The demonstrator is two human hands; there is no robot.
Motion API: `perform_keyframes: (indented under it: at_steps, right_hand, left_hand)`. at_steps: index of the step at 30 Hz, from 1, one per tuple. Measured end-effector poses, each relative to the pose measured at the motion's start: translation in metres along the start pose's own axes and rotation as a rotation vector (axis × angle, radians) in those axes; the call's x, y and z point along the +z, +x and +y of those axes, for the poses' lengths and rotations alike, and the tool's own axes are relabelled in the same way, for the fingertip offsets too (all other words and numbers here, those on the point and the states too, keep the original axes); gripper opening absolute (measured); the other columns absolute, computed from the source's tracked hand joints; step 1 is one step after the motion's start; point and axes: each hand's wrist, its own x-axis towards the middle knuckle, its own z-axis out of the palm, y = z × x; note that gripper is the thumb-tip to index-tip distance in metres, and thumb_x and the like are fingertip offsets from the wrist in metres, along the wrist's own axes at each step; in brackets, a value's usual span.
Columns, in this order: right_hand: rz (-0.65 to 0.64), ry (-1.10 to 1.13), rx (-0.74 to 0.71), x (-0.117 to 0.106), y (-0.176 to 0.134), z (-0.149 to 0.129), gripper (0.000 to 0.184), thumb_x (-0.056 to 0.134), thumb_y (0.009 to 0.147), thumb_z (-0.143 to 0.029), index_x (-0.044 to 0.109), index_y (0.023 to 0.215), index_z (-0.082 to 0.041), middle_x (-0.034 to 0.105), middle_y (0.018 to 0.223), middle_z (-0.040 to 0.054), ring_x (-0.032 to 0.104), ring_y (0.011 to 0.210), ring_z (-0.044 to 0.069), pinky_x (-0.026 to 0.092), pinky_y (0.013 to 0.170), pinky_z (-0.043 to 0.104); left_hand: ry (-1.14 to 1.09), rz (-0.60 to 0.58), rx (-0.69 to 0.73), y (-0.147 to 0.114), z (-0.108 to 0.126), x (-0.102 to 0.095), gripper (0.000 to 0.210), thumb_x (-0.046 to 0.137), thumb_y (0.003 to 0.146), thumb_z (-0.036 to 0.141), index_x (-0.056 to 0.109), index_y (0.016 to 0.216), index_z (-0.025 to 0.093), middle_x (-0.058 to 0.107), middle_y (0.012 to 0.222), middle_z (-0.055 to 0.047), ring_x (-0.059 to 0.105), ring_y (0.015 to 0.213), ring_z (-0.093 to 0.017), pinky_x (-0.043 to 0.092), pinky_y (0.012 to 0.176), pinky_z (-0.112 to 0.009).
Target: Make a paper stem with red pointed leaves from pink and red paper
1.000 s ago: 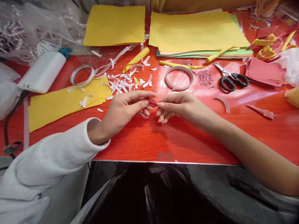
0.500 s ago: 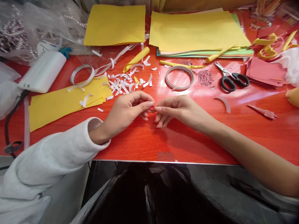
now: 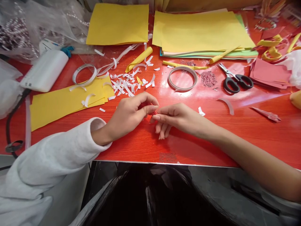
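Between my fingertips, near the table's front, is a small red piece [image 3: 154, 113] that looks like folded or rolled paper; most of it is hidden. My left hand [image 3: 130, 114] pinches it between thumb and forefinger from the left. From the right, my right hand [image 3: 184, 121] also pinches it, with the other fingers curled below. White paper scraps [image 3: 123, 86] lie just beyond my left hand. A roll of double-sided tape [image 3: 182, 78] lies flat beyond my right hand, and a small white scrap [image 3: 201, 111] is close to my right wrist.
Black-handled scissors [image 3: 237, 79] lie at right, near stacked red paper [image 3: 269, 73]. Yellow sheets [image 3: 202, 31] are stacked at the back. Yellow strips [image 3: 58, 106] and another tape roll [image 3: 84, 74] lie left, by a white glue gun [image 3: 45, 70]. A pointed pink paper piece [image 3: 265, 114] is at right.
My right hand has dipped slightly, and the red piece between my fingers is tilted more. A white scrap now shows beside my right wrist. The whole view has shifted a little.
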Motion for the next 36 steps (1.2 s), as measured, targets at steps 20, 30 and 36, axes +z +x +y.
perform_keyframes:
  at_steps: [20, 30, 36]
  right_hand:
    - [-0.092, 0.222, 0.071, -0.01, 0.001, 0.004, 0.023, 0.056, 0.086, -0.014, 0.057, 0.109, -0.009, 0.072, 0.086, 0.0105, 0.071, 0.078, 0.016, 0.057, 0.075, 0.028]
    - [-0.144, 0.044, 0.099, -0.019, -0.002, -0.001, 0.018, 0.064, 0.079, -0.025, 0.065, 0.091, -0.012, 0.072, 0.084, 0.0066, 0.07, 0.076, 0.014, 0.057, 0.074, 0.028]
    - [0.046, -0.217, -0.096, -0.005, -0.003, 0.003, 0.028, 0.056, 0.084, -0.041, 0.064, 0.075, -0.015, 0.068, 0.065, 0.0029, 0.064, 0.051, 0.012, 0.054, 0.05, 0.023]
  left_hand:
    - [-0.326, 0.005, -0.117, 0.006, -0.003, 0.001, 0.008, 0.062, 0.079, 0.023, 0.058, 0.084, 0.018, 0.059, 0.074, 0.001, 0.055, 0.061, -0.008, 0.045, 0.053, -0.019]
    - [-0.324, 0.052, -0.126, 0.008, -0.005, -0.004, 0.008, 0.063, 0.079, 0.024, 0.058, 0.083, 0.019, 0.055, 0.067, 0.002, 0.048, 0.051, -0.006, 0.042, 0.047, -0.019]
    - [-0.286, 0.022, -0.114, 0.007, -0.002, -0.001, 0.009, 0.063, 0.078, 0.025, 0.058, 0.082, 0.018, 0.058, 0.073, 0.0, 0.054, 0.06, -0.008, 0.043, 0.05, -0.019]
